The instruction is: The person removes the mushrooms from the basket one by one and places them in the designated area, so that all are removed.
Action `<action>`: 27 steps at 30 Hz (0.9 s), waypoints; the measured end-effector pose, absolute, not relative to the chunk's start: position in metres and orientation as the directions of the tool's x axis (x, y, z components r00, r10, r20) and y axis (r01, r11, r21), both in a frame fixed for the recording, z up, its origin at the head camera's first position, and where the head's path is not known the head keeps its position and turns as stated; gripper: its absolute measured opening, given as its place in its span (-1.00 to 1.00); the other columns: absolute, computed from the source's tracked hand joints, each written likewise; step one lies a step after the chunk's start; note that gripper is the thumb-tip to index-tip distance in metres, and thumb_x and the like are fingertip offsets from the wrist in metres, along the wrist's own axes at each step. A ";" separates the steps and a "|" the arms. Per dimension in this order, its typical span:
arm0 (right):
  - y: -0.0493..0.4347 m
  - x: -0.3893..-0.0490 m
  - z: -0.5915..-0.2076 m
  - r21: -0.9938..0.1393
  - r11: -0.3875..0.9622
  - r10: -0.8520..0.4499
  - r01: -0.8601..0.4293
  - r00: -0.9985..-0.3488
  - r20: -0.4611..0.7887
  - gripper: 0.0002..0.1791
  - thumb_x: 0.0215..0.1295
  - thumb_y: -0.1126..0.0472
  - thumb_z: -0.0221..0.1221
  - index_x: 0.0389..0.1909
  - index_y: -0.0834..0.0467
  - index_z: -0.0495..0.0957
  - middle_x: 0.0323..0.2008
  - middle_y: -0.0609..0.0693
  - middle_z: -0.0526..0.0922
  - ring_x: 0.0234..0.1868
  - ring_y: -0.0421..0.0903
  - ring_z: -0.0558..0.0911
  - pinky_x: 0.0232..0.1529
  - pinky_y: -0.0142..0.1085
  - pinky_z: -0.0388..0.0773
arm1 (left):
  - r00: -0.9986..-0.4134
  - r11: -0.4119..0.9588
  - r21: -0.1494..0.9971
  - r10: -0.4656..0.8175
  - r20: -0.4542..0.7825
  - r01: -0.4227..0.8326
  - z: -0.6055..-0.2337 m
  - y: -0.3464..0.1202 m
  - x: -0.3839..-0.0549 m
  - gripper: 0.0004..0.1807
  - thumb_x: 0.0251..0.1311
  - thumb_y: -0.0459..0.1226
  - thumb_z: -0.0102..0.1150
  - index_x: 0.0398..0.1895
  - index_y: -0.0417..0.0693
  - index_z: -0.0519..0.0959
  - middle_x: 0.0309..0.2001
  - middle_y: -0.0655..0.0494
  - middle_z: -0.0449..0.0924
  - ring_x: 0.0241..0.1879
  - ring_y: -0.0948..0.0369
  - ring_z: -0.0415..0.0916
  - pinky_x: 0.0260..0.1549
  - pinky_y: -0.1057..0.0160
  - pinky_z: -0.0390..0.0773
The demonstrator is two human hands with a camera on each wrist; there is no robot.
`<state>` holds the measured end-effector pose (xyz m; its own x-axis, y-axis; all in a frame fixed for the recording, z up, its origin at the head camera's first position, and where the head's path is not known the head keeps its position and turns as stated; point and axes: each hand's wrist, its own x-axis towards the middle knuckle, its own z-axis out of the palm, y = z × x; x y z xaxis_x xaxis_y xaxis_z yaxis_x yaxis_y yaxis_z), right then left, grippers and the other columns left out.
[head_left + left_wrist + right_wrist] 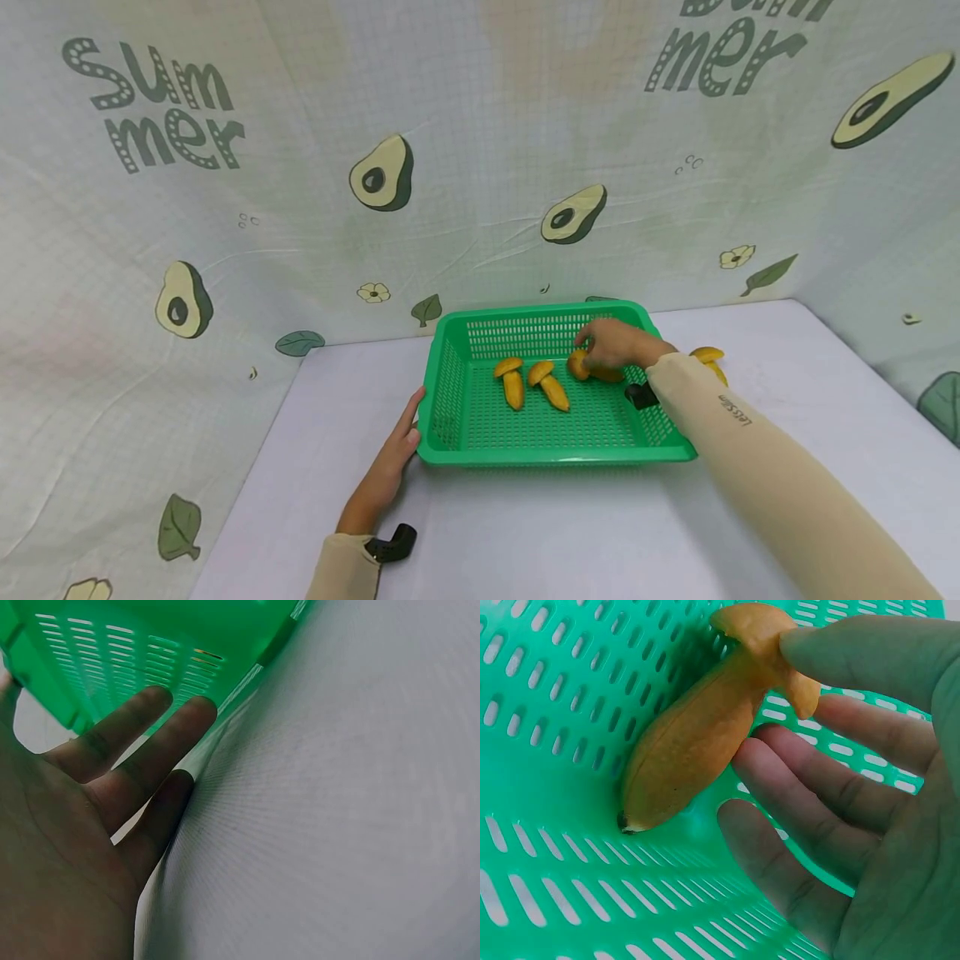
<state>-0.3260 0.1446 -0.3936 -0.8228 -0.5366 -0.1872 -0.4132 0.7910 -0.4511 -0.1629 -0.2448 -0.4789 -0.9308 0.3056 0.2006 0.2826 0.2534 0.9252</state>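
A green slotted plastic basket stands on the white-covered table. My left hand rests against its left side; in the left wrist view the fingers are extended along the slotted wall. Inside the basket, toward the back right, my right hand pinches a yellow-brown mushroom by its cap, thumb on the near side and index finger behind. The stem slants down to a dark-tipped end close to the basket's inner surface. Two similar mushrooms, a left one and a middle one, lie on the basket floor, caps toward the back.
Another mushroom lies on the table just right of the basket, partly hidden by my right sleeve. Behind the table hangs a pale cloth printed with avocados and leaves. The right forearm crosses the basket's right rim.
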 end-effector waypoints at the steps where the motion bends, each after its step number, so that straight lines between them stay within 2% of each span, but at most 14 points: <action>1: 0.144 -0.326 -0.393 -0.446 0.793 -0.539 -0.415 -0.820 -0.195 -0.49 0.23 0.25 0.30 0.19 0.37 0.55 -0.04 0.23 0.68 -0.03 0.12 0.64 0.00 0.01 0.58 | -0.930 0.253 0.925 0.306 0.202 0.284 -0.479 -0.245 -0.163 -0.37 0.57 -0.11 -0.38 0.64 0.28 -0.14 0.58 0.00 -0.06 0.45 -0.12 0.09 0.32 -0.41 -0.16; 16: 0.143 -0.324 -0.394 -0.454 0.778 -0.579 -0.436 -0.776 -0.248 -0.45 0.26 0.22 0.33 0.24 0.33 0.53 0.03 0.22 0.66 0.04 0.13 0.63 0.07 0.04 0.55 | -0.932 0.265 0.923 0.304 0.196 0.280 -0.478 -0.245 -0.162 -0.38 0.57 -0.10 -0.38 0.64 0.29 -0.13 0.58 -0.01 -0.06 0.45 -0.12 0.09 0.32 -0.41 -0.16; 22: 0.144 -0.325 -0.394 -0.477 0.761 -0.579 -0.440 -0.792 -0.193 -0.45 0.21 0.20 0.33 0.20 0.36 0.55 -0.07 0.19 0.69 -0.06 0.07 0.65 -0.02 -0.02 0.59 | -0.934 0.255 0.928 0.303 0.191 0.273 -0.479 -0.246 -0.162 -0.38 0.57 -0.10 -0.38 0.64 0.29 -0.13 0.55 -0.04 0.03 0.43 -0.11 0.14 0.32 -0.40 -0.14; 27: 0.145 -0.326 -0.393 -0.507 0.743 -0.573 -0.437 -0.807 -0.145 -0.46 0.24 0.16 0.33 0.19 0.36 0.54 -0.08 0.21 0.69 -0.10 0.06 0.64 -0.07 -0.05 0.60 | -0.932 0.253 0.927 0.305 0.195 0.277 -0.479 -0.246 -0.162 -0.37 0.57 -0.11 -0.38 0.64 0.28 -0.14 0.53 -0.06 0.09 0.42 -0.11 0.16 0.32 -0.40 -0.12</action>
